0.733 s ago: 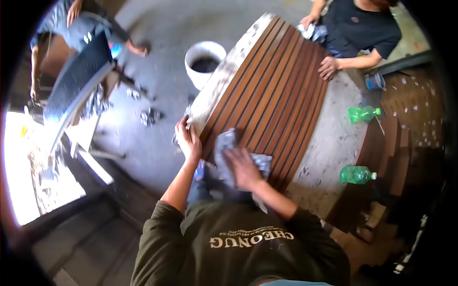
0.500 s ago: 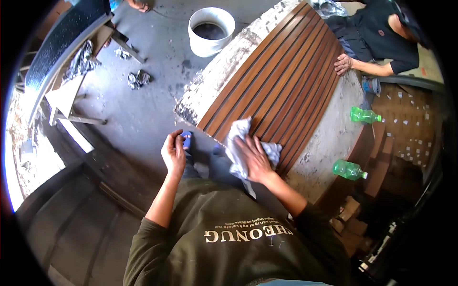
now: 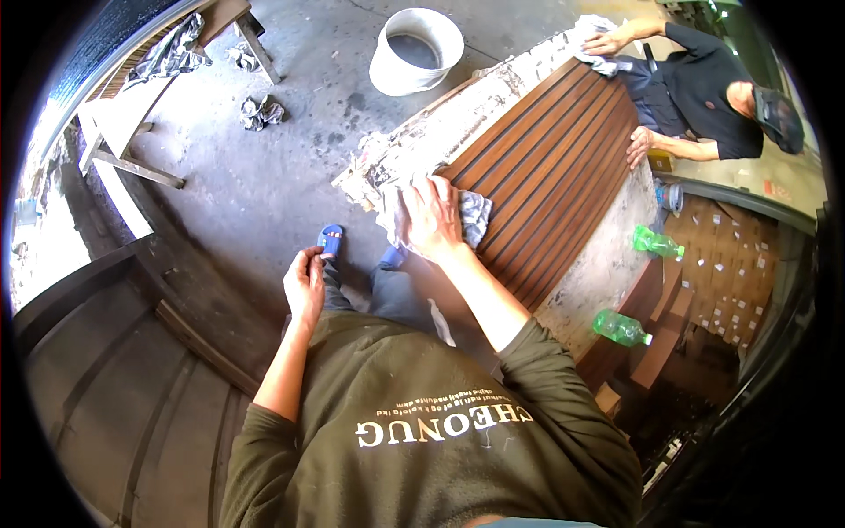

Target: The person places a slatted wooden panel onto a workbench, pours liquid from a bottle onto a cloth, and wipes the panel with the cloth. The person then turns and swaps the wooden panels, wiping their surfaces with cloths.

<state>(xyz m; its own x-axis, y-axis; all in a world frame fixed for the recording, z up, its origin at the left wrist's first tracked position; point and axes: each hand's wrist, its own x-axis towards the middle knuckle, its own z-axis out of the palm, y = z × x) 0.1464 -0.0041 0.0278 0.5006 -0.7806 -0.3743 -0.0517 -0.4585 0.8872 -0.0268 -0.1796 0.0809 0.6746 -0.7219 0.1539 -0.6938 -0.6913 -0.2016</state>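
My right hand [image 3: 431,216] presses a crumpled white and grey cloth [image 3: 476,216] against the near left corner of a slatted brown wooden panel [image 3: 550,158]. The cloth bunches out on both sides of the fingers. The panel lies on a broad, stained, pale surface [image 3: 576,286]. My left hand [image 3: 304,283] hangs in the air left of the panel, its fingers curled in, with nothing visible in them. Across the panel, a co-worker's one hand [image 3: 604,40] is on another white cloth [image 3: 598,63]; the other hand [image 3: 641,146] rests by the panel's far right edge.
A white bucket [image 3: 415,53] stands on the grey floor behind the panel. Two green plastic bottles [image 3: 621,328] lie along the right side. Crumpled dark wrapping [image 3: 261,113] lies on the floor near a wooden stand [image 3: 136,167] at left. A dark ribbed structure [image 3: 132,378] flanks me at lower left.
My right hand has slid the cloth leftward to the panel's corner. The co-worker's second hand with a cloth has come into view. The view has shifted; my left hand stays curled.
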